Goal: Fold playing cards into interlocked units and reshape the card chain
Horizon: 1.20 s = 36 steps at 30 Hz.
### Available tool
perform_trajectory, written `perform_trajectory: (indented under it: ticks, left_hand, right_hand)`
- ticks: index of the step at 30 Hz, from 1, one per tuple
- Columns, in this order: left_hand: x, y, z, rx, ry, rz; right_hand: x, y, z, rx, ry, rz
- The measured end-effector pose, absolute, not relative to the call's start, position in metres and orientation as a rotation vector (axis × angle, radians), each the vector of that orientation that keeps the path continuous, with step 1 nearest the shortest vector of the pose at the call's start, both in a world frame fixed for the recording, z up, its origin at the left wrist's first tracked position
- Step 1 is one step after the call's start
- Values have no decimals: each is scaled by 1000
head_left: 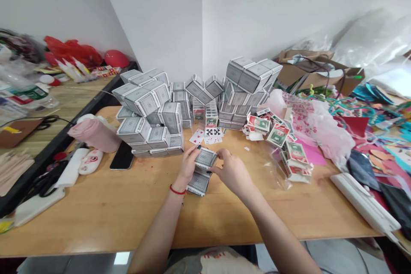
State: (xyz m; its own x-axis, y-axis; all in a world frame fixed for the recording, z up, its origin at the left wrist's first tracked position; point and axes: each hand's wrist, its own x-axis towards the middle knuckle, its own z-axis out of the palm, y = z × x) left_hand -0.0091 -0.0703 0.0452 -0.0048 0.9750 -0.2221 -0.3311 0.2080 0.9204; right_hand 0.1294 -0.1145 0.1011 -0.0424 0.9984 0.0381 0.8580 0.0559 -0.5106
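My left hand (189, 167) and my right hand (231, 171) are both closed on a grey patterned deck of cards (205, 158) held just above the wooden table (105, 209). A red band circles my left wrist. Under my hands lies another grey deck (198, 183) on the table. Just beyond, a few face-up playing cards (208, 135) lie loose.
Stacked grey card boxes (148, 113) rise at the back left and more stacked grey boxes (248, 85) at the back centre. Red-and-green card packs (282, 141) are scattered right, by pink plastic and craft clutter. A black phone (122, 156), pink roll (94, 133) and scissors (45, 182) lie left.
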Motion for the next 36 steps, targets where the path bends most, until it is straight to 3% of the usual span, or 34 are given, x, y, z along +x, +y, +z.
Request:
perform_trajectory:
  ticks: [20, 36]
  left_hand:
    - [-10, -70, 41, 794, 1024, 1183]
    - [-9, -69, 43, 892, 1002, 1166]
  right_hand:
    - [129, -116, 75, -1629, -1721, 780]
    - [131, -119, 74, -1468, -1782, 792]
